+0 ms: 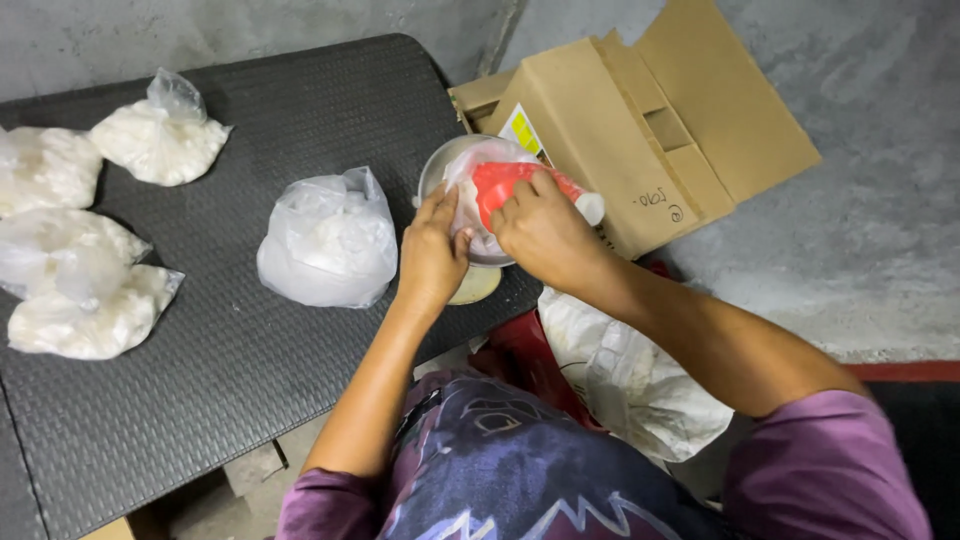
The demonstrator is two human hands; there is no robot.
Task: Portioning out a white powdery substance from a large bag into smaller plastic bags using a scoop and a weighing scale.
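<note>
- Right hand (545, 232): closed round a red plastic scoop (510, 180) w/ a white end, tilted into the mouth of a thin clear bag (478, 165).
- Left hand (432, 252): fingers curled, pinching the bag's edge at the near side of a round metal bowl (437, 170); the bag sits inside the bowl.
- Bowl stands at the tabletop's (230, 370) right edge; tabletop is dark grey w/ a woven, ribbed texture.
- Knotted bag (328, 240), crinkly translucent plastic, holds white powdery stuff; lies just left of the left hand, not touching.
- More filled bags at far left: one (160, 135) near the back, a cluster (70, 270) nearer the front, all soft, lumpy, white.
- Cardboard box (640, 130), brown, flaps open, leans behind the bowl, on the right.
- White woven sack (620, 370) w/ red material beside it lies below the right forearm, on the rough concrete floor (860, 230).
- Person's sleeves purple; lap fabric dark blue, patterned.
</note>
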